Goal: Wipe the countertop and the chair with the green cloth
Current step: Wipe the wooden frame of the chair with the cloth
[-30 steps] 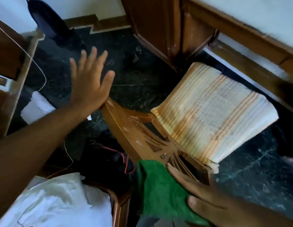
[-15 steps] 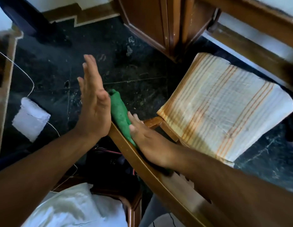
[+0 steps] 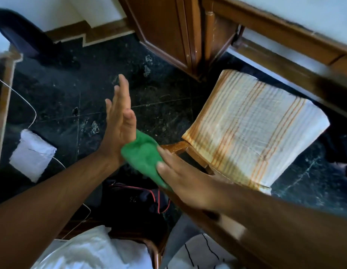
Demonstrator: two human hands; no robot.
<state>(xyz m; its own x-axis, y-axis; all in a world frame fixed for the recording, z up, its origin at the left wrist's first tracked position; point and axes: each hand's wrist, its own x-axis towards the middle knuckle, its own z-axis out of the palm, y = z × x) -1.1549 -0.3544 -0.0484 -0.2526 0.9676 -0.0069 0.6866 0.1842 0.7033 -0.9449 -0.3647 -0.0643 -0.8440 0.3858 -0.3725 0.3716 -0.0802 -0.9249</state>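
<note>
A brown wooden chair (image 3: 174, 147) stands below me, its seat covered by a white cushion with orange stripes (image 3: 252, 129). The green cloth (image 3: 144, 156) lies bunched on the top rail of the chair's back. My right hand (image 3: 180, 177) presses flat on the cloth, fingers stretched out, pinning it to the rail. My left hand (image 3: 120, 121) is held upright just left of the cloth, palm facing it, fingers straight and apart, holding nothing. Most of the rail is hidden under my right forearm.
Dark marble floor (image 3: 91, 94) lies around the chair. A wooden cabinet (image 3: 168, 32) stands behind it, a wooden ledge (image 3: 285, 41) at the right. A white adapter with cord (image 3: 33, 154) lies on the floor at left. A dark bag (image 3: 137, 200) sits under my arms.
My right hand has slid the cloth along the chair's back rail from the lower end up to its corner. My left hand turned from flat to edge-on beside the cloth.
</note>
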